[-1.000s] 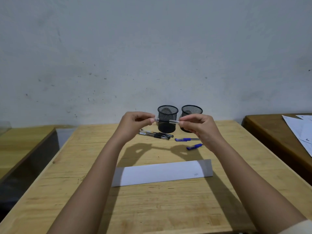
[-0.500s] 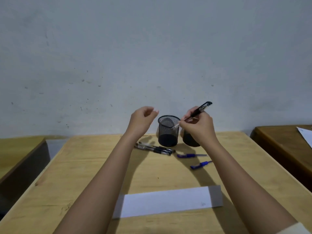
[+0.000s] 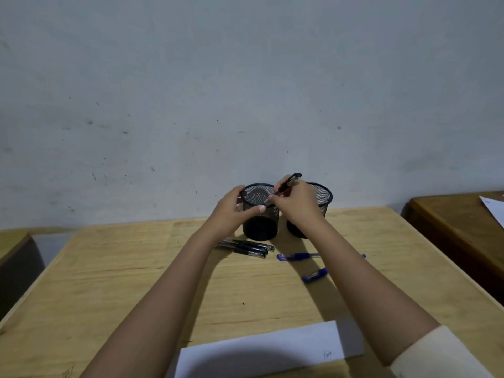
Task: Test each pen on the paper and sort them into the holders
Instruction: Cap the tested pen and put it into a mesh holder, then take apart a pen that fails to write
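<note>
Two black mesh holders stand at the table's far edge: the left holder (image 3: 260,222) and the right holder (image 3: 323,196). My right hand (image 3: 296,204) grips a black pen (image 3: 286,185), tilted with its tip down over the left holder's mouth. My left hand (image 3: 234,211) clasps the left holder's side, thumb across its front. Black pens (image 3: 251,248) lie together in front of the left holder. A blue pen (image 3: 297,256) and a blue cap or short pen (image 3: 315,275) lie partly under my right forearm. The white paper strip (image 3: 272,347) bears a small scribble near its right end.
The wooden table (image 3: 109,282) ends at a grey wall just behind the holders. A second desk (image 3: 458,222) with white sheets stands to the right, and another desk (image 3: 13,241) to the left, each across a gap.
My left hand let go of the pen and moved onto the left holder. My right hand swung the pen from level to tilted and brought its tip over the left holder. The view moved closer.
</note>
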### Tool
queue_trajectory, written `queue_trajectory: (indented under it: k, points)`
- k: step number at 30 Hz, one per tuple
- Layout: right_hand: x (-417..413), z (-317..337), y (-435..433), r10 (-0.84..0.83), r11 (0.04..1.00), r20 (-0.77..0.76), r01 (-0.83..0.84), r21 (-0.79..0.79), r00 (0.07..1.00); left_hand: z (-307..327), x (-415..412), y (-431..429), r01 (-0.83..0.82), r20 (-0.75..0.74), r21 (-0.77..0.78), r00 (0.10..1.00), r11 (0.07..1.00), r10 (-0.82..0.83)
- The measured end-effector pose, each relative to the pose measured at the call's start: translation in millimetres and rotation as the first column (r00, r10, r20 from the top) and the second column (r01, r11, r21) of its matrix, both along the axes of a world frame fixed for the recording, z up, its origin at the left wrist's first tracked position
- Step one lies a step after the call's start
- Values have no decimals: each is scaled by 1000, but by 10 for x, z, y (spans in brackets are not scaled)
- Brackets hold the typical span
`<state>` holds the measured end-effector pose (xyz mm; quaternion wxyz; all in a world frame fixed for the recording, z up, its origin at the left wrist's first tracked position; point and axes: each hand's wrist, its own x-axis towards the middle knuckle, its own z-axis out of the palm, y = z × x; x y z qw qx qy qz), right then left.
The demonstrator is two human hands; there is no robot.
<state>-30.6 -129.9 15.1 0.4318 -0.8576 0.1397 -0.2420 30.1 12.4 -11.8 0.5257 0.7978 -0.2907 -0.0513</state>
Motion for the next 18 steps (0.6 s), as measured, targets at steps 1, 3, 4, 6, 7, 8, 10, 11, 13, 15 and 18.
queue_trajectory:
  k: [1, 3, 4, 6, 7, 8, 10, 11, 13, 15, 18]
  points:
    - [1, 6, 0, 4, 1000, -13, -4, -5, 1000, -11, 1, 2, 0, -1, -14, 1000, 1000, 0]
    - [-2, 23, 0, 12, 999, -43, -14, -43, 999, -29, 2, -3, 5, -15, -33, 1000, 999, -6]
    - [-3, 28, -4, 15, 998, -58, -19, -60, 998, -41, 9, -4, 5, -31, -40, 1000, 999, -6]
    - [-7, 39, -13, 21, 997, -90, -27, -67, 996, -55, 25, -3, 6, -48, -49, 999, 999, -9]
    - [-11, 48, -20, 22, 997, -107, -30, -70, 994, -64, 36, -1, 11, -55, -53, 998, 999, -14]
    - [-14, 56, -24, 26, 997, -122, -35, -75, 992, -68, 36, 2, 11, -61, -59, 998, 998, -14]
    - [-24, 54, -27, 44, 996, -128, -53, -68, 991, -60, 21, 7, 6, -78, -61, 997, 998, -11]
    - [-34, 48, -22, 53, 997, -115, -60, -57, 992, -58, 18, 4, 6, -84, -67, 996, 998, -11]
    - [-67, 22, -16, 49, 999, -76, -50, -17, 996, -54, -1, -4, 20, -78, -74, 997, 997, -26]
    - [-130, -5, -16, 32, 999, -32, -31, 31, 999, -49, -17, -7, 35, -72, -90, 997, 995, -41]
    - [-255, -98, -1, 7, 995, 28, -9, 99, 1000, -35, -55, 22, 10, -58, -65, 998, 998, -14]
